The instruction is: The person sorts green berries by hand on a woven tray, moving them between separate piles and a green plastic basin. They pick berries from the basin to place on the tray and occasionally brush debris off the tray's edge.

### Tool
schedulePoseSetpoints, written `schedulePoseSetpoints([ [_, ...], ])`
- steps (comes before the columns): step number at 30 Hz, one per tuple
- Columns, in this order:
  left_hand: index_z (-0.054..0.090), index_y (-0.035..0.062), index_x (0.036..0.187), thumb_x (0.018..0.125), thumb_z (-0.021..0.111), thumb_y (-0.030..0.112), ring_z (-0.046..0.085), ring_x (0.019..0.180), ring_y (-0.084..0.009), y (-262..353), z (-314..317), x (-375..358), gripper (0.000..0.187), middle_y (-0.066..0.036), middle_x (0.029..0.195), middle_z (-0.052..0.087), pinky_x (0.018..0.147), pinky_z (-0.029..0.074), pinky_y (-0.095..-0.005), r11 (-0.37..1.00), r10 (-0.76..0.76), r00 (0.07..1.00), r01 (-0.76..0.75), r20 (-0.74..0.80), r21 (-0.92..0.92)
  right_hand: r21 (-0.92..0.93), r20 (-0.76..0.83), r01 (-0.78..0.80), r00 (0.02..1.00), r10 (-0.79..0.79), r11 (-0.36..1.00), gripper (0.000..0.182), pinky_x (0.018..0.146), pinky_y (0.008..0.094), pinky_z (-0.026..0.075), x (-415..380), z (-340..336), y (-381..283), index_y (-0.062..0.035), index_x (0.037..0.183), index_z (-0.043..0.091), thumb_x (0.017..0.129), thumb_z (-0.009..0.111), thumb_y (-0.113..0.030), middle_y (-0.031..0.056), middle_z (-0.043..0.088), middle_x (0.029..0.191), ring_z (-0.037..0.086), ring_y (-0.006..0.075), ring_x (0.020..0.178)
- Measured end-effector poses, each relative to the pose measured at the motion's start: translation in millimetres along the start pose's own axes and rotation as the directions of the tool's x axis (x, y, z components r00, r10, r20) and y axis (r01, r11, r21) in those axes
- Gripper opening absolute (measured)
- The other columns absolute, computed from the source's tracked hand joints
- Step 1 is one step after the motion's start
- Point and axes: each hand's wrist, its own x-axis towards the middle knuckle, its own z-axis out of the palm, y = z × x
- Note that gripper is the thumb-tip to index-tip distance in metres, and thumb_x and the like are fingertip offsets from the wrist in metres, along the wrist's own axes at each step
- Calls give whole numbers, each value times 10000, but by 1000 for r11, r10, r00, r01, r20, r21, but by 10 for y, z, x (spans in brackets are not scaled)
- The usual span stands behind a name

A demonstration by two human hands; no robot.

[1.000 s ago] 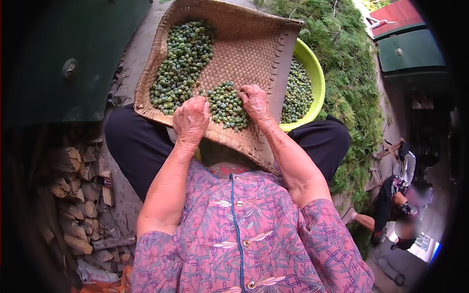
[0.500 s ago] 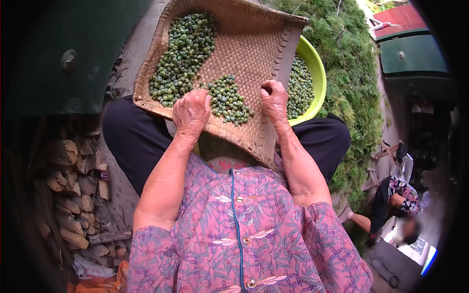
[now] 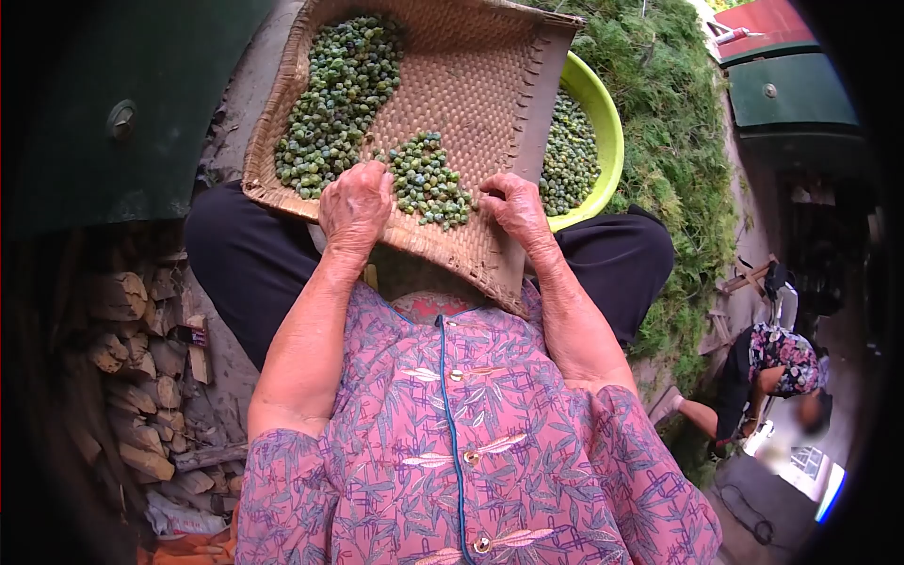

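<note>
A woven winnowing basket [image 3: 452,89] rests across the lap, tilted. Along its left side lies a large heap of small round green berries [image 3: 339,104]; a smaller pile of the same berries [image 3: 428,184] sits near the front, between both hands. My left hand [image 3: 358,207] is closed over the front of the basket, fingertips curled at the left edge of the small pile; what they hold is hidden. At that pile's right edge, my right hand [image 3: 516,205] has thumb and forefinger pinched together, and I cannot make out what is between them.
A lime-green basin [image 3: 607,141] holding more berries stands under the basket's right edge. Cut greenery [image 3: 673,122] spreads along the right. Stacked firewood [image 3: 141,377] lies at lower left. Another person [image 3: 777,363] bends over at the far right.
My right hand has come left and down, from the basket's right edge to the small pile. My left hand stays beside the pile. The whole view has shifted slightly.
</note>
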Motion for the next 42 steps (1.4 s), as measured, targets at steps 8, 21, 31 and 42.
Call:
schedulePoseSetpoints([
  [8, 628, 94, 850, 836, 616, 229, 635, 790, -301, -14, -6, 4, 137, -103, 817, 648, 687, 503, -429, 1000, 15, 1000, -15, 7, 5, 75, -41, -106, 993, 109, 992, 206, 811, 413, 476, 1, 111, 76, -68, 942, 657, 739, 653, -102, 166, 629, 917, 602, 334, 920],
  [21, 619, 87, 838, 825, 623, 231, 634, 806, -300, -32, 28, 5, 144, -104, 824, 645, 704, 504, -439, 1000, 3, 999, -3, 36, -3, -191, -84, 41, 995, -58, 981, 210, 785, 412, 469, 10, 141, -20, -112, 970, 648, 761, 627, -105, 129, 548, 893, 570, 309, 886],
  [31, 619, 85, 841, 831, 613, 230, 634, 812, -307, -19, 2, 0, 146, -108, 823, 645, 713, 505, -444, 1000, 7, 999, -6, 32, -10, -339, -615, -184, 786, -68, 923, 288, 839, 413, 462, 84, -309, 468, -31, 1008, 650, 724, 618, -62, 170, 619, 955, 583, 330, 918],
  [42, 648, 102, 888, 841, 619, 244, 638, 789, -318, -13, 4, -1, 153, -110, 840, 661, 685, 500, -432, 1000, 4, 999, -6, 52, 26, -117, 77, 0, 997, 9, 993, 205, 800, 424, 472, -78, 213, -142, -72, 940, 669, 764, 677, -177, 156, 608, 911, 591, 332, 911],
])
